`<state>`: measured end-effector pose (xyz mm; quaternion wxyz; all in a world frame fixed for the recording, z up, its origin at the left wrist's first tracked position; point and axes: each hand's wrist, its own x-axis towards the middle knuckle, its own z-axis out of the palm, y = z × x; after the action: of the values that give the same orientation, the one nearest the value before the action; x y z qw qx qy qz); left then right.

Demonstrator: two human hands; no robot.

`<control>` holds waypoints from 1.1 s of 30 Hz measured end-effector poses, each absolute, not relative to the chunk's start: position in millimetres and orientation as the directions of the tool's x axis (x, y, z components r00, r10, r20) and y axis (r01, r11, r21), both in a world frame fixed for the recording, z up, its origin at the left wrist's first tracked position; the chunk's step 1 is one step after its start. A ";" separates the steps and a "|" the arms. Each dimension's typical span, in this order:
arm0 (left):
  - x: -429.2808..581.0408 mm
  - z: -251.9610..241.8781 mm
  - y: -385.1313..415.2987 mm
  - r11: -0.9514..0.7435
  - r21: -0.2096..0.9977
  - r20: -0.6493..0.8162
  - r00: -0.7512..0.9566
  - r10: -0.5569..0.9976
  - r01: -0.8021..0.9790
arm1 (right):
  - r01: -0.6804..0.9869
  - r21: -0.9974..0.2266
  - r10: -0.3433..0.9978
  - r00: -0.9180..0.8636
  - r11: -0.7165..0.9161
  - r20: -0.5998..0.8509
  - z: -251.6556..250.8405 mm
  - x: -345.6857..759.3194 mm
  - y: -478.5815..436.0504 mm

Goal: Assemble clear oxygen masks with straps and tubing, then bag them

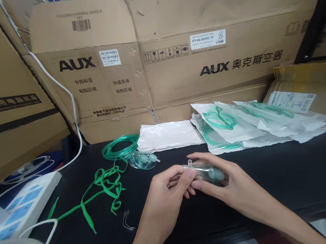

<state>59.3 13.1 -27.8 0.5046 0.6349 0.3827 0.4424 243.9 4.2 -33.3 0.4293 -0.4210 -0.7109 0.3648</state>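
A clear, green-tinted oxygen mask point(203, 171) is held between my two hands above the black table, with a whitish connector at its right end. My left hand point(170, 185) pinches its left edge between thumb and fingers, near a small pale tab. Around the right end, my right hand point(225, 174) has its fingers over the top and its thumb below. Part of the mask is hidden by the fingers. Behind my left hand lie a coil of green tubing point(115, 148) and a clear plastic piece with a white tip point(144, 159). Green straps point(102, 187) sit tangled to the left.
Thin bent wires point(127, 222) lie left of my left forearm. A stack of white pouches point(169, 135) and several clear packets with green tubing point(227, 125) are at the back. A white power strip point(26, 206) with cables stands left. Cardboard boxes point(204, 67) wall the rear.
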 end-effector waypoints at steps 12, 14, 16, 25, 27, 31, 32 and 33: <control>55.1 -26.3 10.2 -0.285 0.951 0.250 0.236 0.939 0.124 | 0.312 -0.875 0.921 -0.249 0.370 0.301 -25.2 247.2 -4.3; 53.2 -25.4 10.6 -0.296 0.944 0.260 0.223 0.940 0.148 | 0.215 -0.945 0.956 -0.210 0.248 0.203 -22.3 249.4 -4.4; 52.8 -25.1 10.3 -0.292 0.945 0.255 0.230 0.939 0.147 | 0.130 -0.978 0.972 -0.192 0.164 0.138 -19.1 251.0 -4.7; 57.5 -30.3 12.5 -0.302 0.953 0.295 0.226 0.928 0.000 | -0.229 -0.970 0.959 -0.249 0.080 0.138 -16.2 246.0 -10.1; 57.2 -31.1 12.8 -0.306 0.952 0.302 0.225 0.926 -0.017 | -0.225 -0.969 0.959 -0.239 0.101 0.155 -15.8 244.8 -10.7; 57.1 -32.1 11.8 -0.284 0.959 0.280 0.230 0.932 -0.016 | -0.155 -0.979 0.963 -0.211 0.134 0.165 -15.4 246.0 -12.0; 57.3 -32.2 11.6 -0.278 0.960 0.274 0.228 0.934 -0.015 | -0.138 -0.980 0.964 -0.204 0.144 0.170 -15.8 246.6 -12.2; 57.5 -32.3 11.5 -0.274 0.962 0.270 0.225 0.936 -0.014 | -0.121 -0.980 0.964 -0.196 0.155 0.177 -16.3 247.1 -12.3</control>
<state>57.5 11.5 -32.3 0.4752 0.6218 0.3707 0.5001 247.1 -12.3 -16.3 0.5113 -0.3749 -0.5625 0.5307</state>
